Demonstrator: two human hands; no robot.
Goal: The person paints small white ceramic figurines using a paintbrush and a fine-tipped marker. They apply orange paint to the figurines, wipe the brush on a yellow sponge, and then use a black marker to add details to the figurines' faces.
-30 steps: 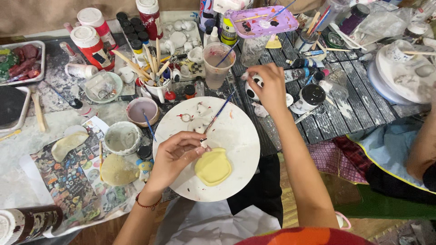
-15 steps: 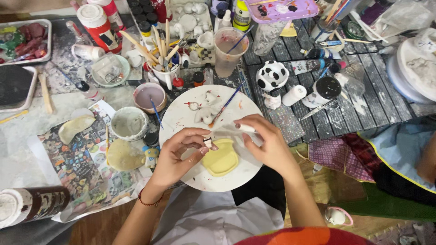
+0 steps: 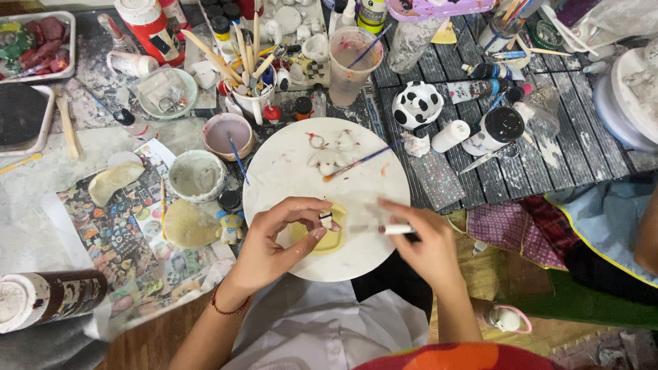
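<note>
The work table [image 3: 473, 181], dark slatted boards crowded with paint gear, lies beyond both hands. Directly under the hands sits a round white plate [image 3: 288, 181], its surface smeared with red dabs. Beyond the grip, toward the far rim of that plate, lie small white clay figures [image 3: 327, 161] and a thin paintbrush [image 3: 360, 162], the brush slanted with its tip on the plate. Left of the left hand a printed paper sheet [image 3: 113, 233] carries a pale clay disc [image 3: 186, 224] and a small blue-and-yellow figurine [image 3: 229, 227]. Beyond the right hand, off the plate, stands a black-and-white spotted pot [image 3: 417, 105]. A yellow clay piece [image 3: 329, 240] rests on the plate just beneath the left fingers.

The person's right hand [image 3: 428, 247] is closed around a small white tube [image 3: 397, 229], the tube pointing left toward the other hand; some motion blur here. The left hand [image 3: 281, 240] pinches a tiny white piece [image 3: 326, 220] between thumb and fingertip, fingers together on it, held just above the yellow piece. The two hands are near each other, not touching.
</note>
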